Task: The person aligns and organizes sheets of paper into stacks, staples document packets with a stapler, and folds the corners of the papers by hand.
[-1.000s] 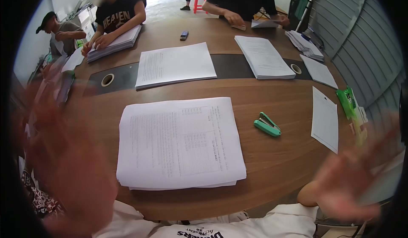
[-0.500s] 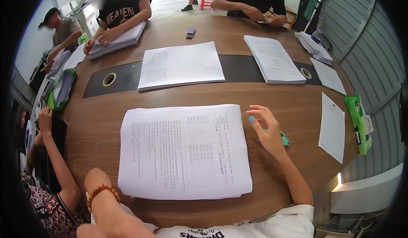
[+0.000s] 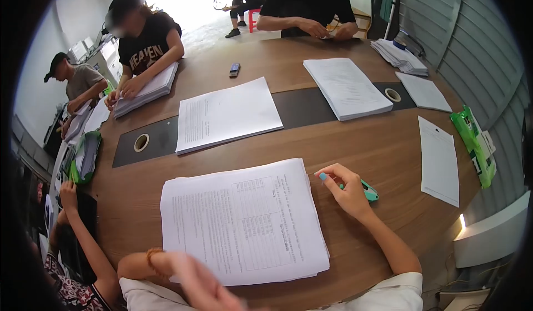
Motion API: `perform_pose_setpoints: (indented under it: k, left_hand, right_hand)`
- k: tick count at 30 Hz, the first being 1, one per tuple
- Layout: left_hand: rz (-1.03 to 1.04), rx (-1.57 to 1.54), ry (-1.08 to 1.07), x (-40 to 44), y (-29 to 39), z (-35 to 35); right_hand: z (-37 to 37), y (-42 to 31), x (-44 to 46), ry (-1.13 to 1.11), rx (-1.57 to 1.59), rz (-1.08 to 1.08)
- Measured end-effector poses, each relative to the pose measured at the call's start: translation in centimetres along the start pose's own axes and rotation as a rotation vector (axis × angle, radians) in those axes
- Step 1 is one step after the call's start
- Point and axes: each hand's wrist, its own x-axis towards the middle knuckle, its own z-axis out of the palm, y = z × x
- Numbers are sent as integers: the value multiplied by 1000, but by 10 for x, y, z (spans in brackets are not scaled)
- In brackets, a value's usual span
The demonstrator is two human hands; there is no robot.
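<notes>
A thick stack of printed sheets (image 3: 244,222) lies in front of me, the top page showing text and a table. Smeared by motion, my left hand (image 3: 205,283) is over the stack's near edge, with a brown bead bracelet on its wrist; its fingers are not clear. Just beyond the stack's right edge is my right hand (image 3: 345,191), fingers loosely bent and apart with nothing visible in them, a blue nail on the thumb. Partly hidden behind that hand, a teal handheld tool (image 3: 370,191) rests on the wooden table.
Farther off are two paper stacks (image 3: 227,114) (image 3: 347,89), tape-like rings (image 3: 141,143) (image 3: 392,95) and a small dark device (image 3: 235,70). A single sheet (image 3: 438,158) and a green packet (image 3: 474,147) lie right. Several people sit around; one's arm (image 3: 83,233) is at my left.
My left hand has swung up and right over the stack's near edge. My right hand's fingers have curled in somewhat. The camera view has tilted and shifted.
</notes>
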Motion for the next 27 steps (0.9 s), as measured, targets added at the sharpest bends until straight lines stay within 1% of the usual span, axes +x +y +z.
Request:
perform_pose_setpoints:
  k: [1, 2, 3, 4, 5, 6, 8, 10, 13, 15, 17, 21, 23, 24, 26, 27]
  left_hand:
    - [-181, -196, -280, -8, -6, 8]
    - [-438, -350, -567, -16, -11, 15]
    - [-674, -399, -809, -23, -17, 23]
    - [-1200, -587, -873, -25, -27, 43]
    - [-1442, -668, -870, -34, -32, 55]
    - [-1684, -744, -855, -43, -32, 65]
    - [-1693, -718, -869, -58, -27, 76]
    - [-1696, -693, -886, -64, -24, 80]
    - [-1660, -782, -881, -65, -22, 81]
    - [-1699, -826, -901, -64, -22, 82]
    - [-1692, -813, -899, -62, -23, 81]
    - [-1665, -819, -897, -65, -19, 80]
    - [-1658, -830, -888, -67, -17, 81]
    - [-1651, -843, -875, -67, -16, 81]
    - [-1638, -831, -873, -66, -16, 81]
    - [-1624, -821, -870, -65, -16, 81]
  right_hand:
    - [-1, -3, -2, -45, 70, 67]
    - [-2, -6, -3, -92, 138, 132]
    - [-3, -8, -2, -90, 141, 141]
    - [-5, -11, -2, -162, 260, 261]
    - [-6, -14, -3, -233, 378, 378]
    - [-6, -18, -5, -233, 377, 382]
    - [-6, -26, -6, -267, 424, 480]
    - [-3, -25, -10, -275, 444, 481]
    - [0, -28, -14, -300, 459, 487]
    - [-1, -29, -14, -316, 448, 487]
    - [-1, -28, -14, -344, 470, 497]
    - [5, -27, -17, -328, 499, 478]
    - [6, -30, -18, -316, 400, 403]
    - [9, -26, -20, -317, 401, 403]
    - [16, -13, -24, -271, 229, 198]
    - [15, -15, -24, -273, 228, 198]
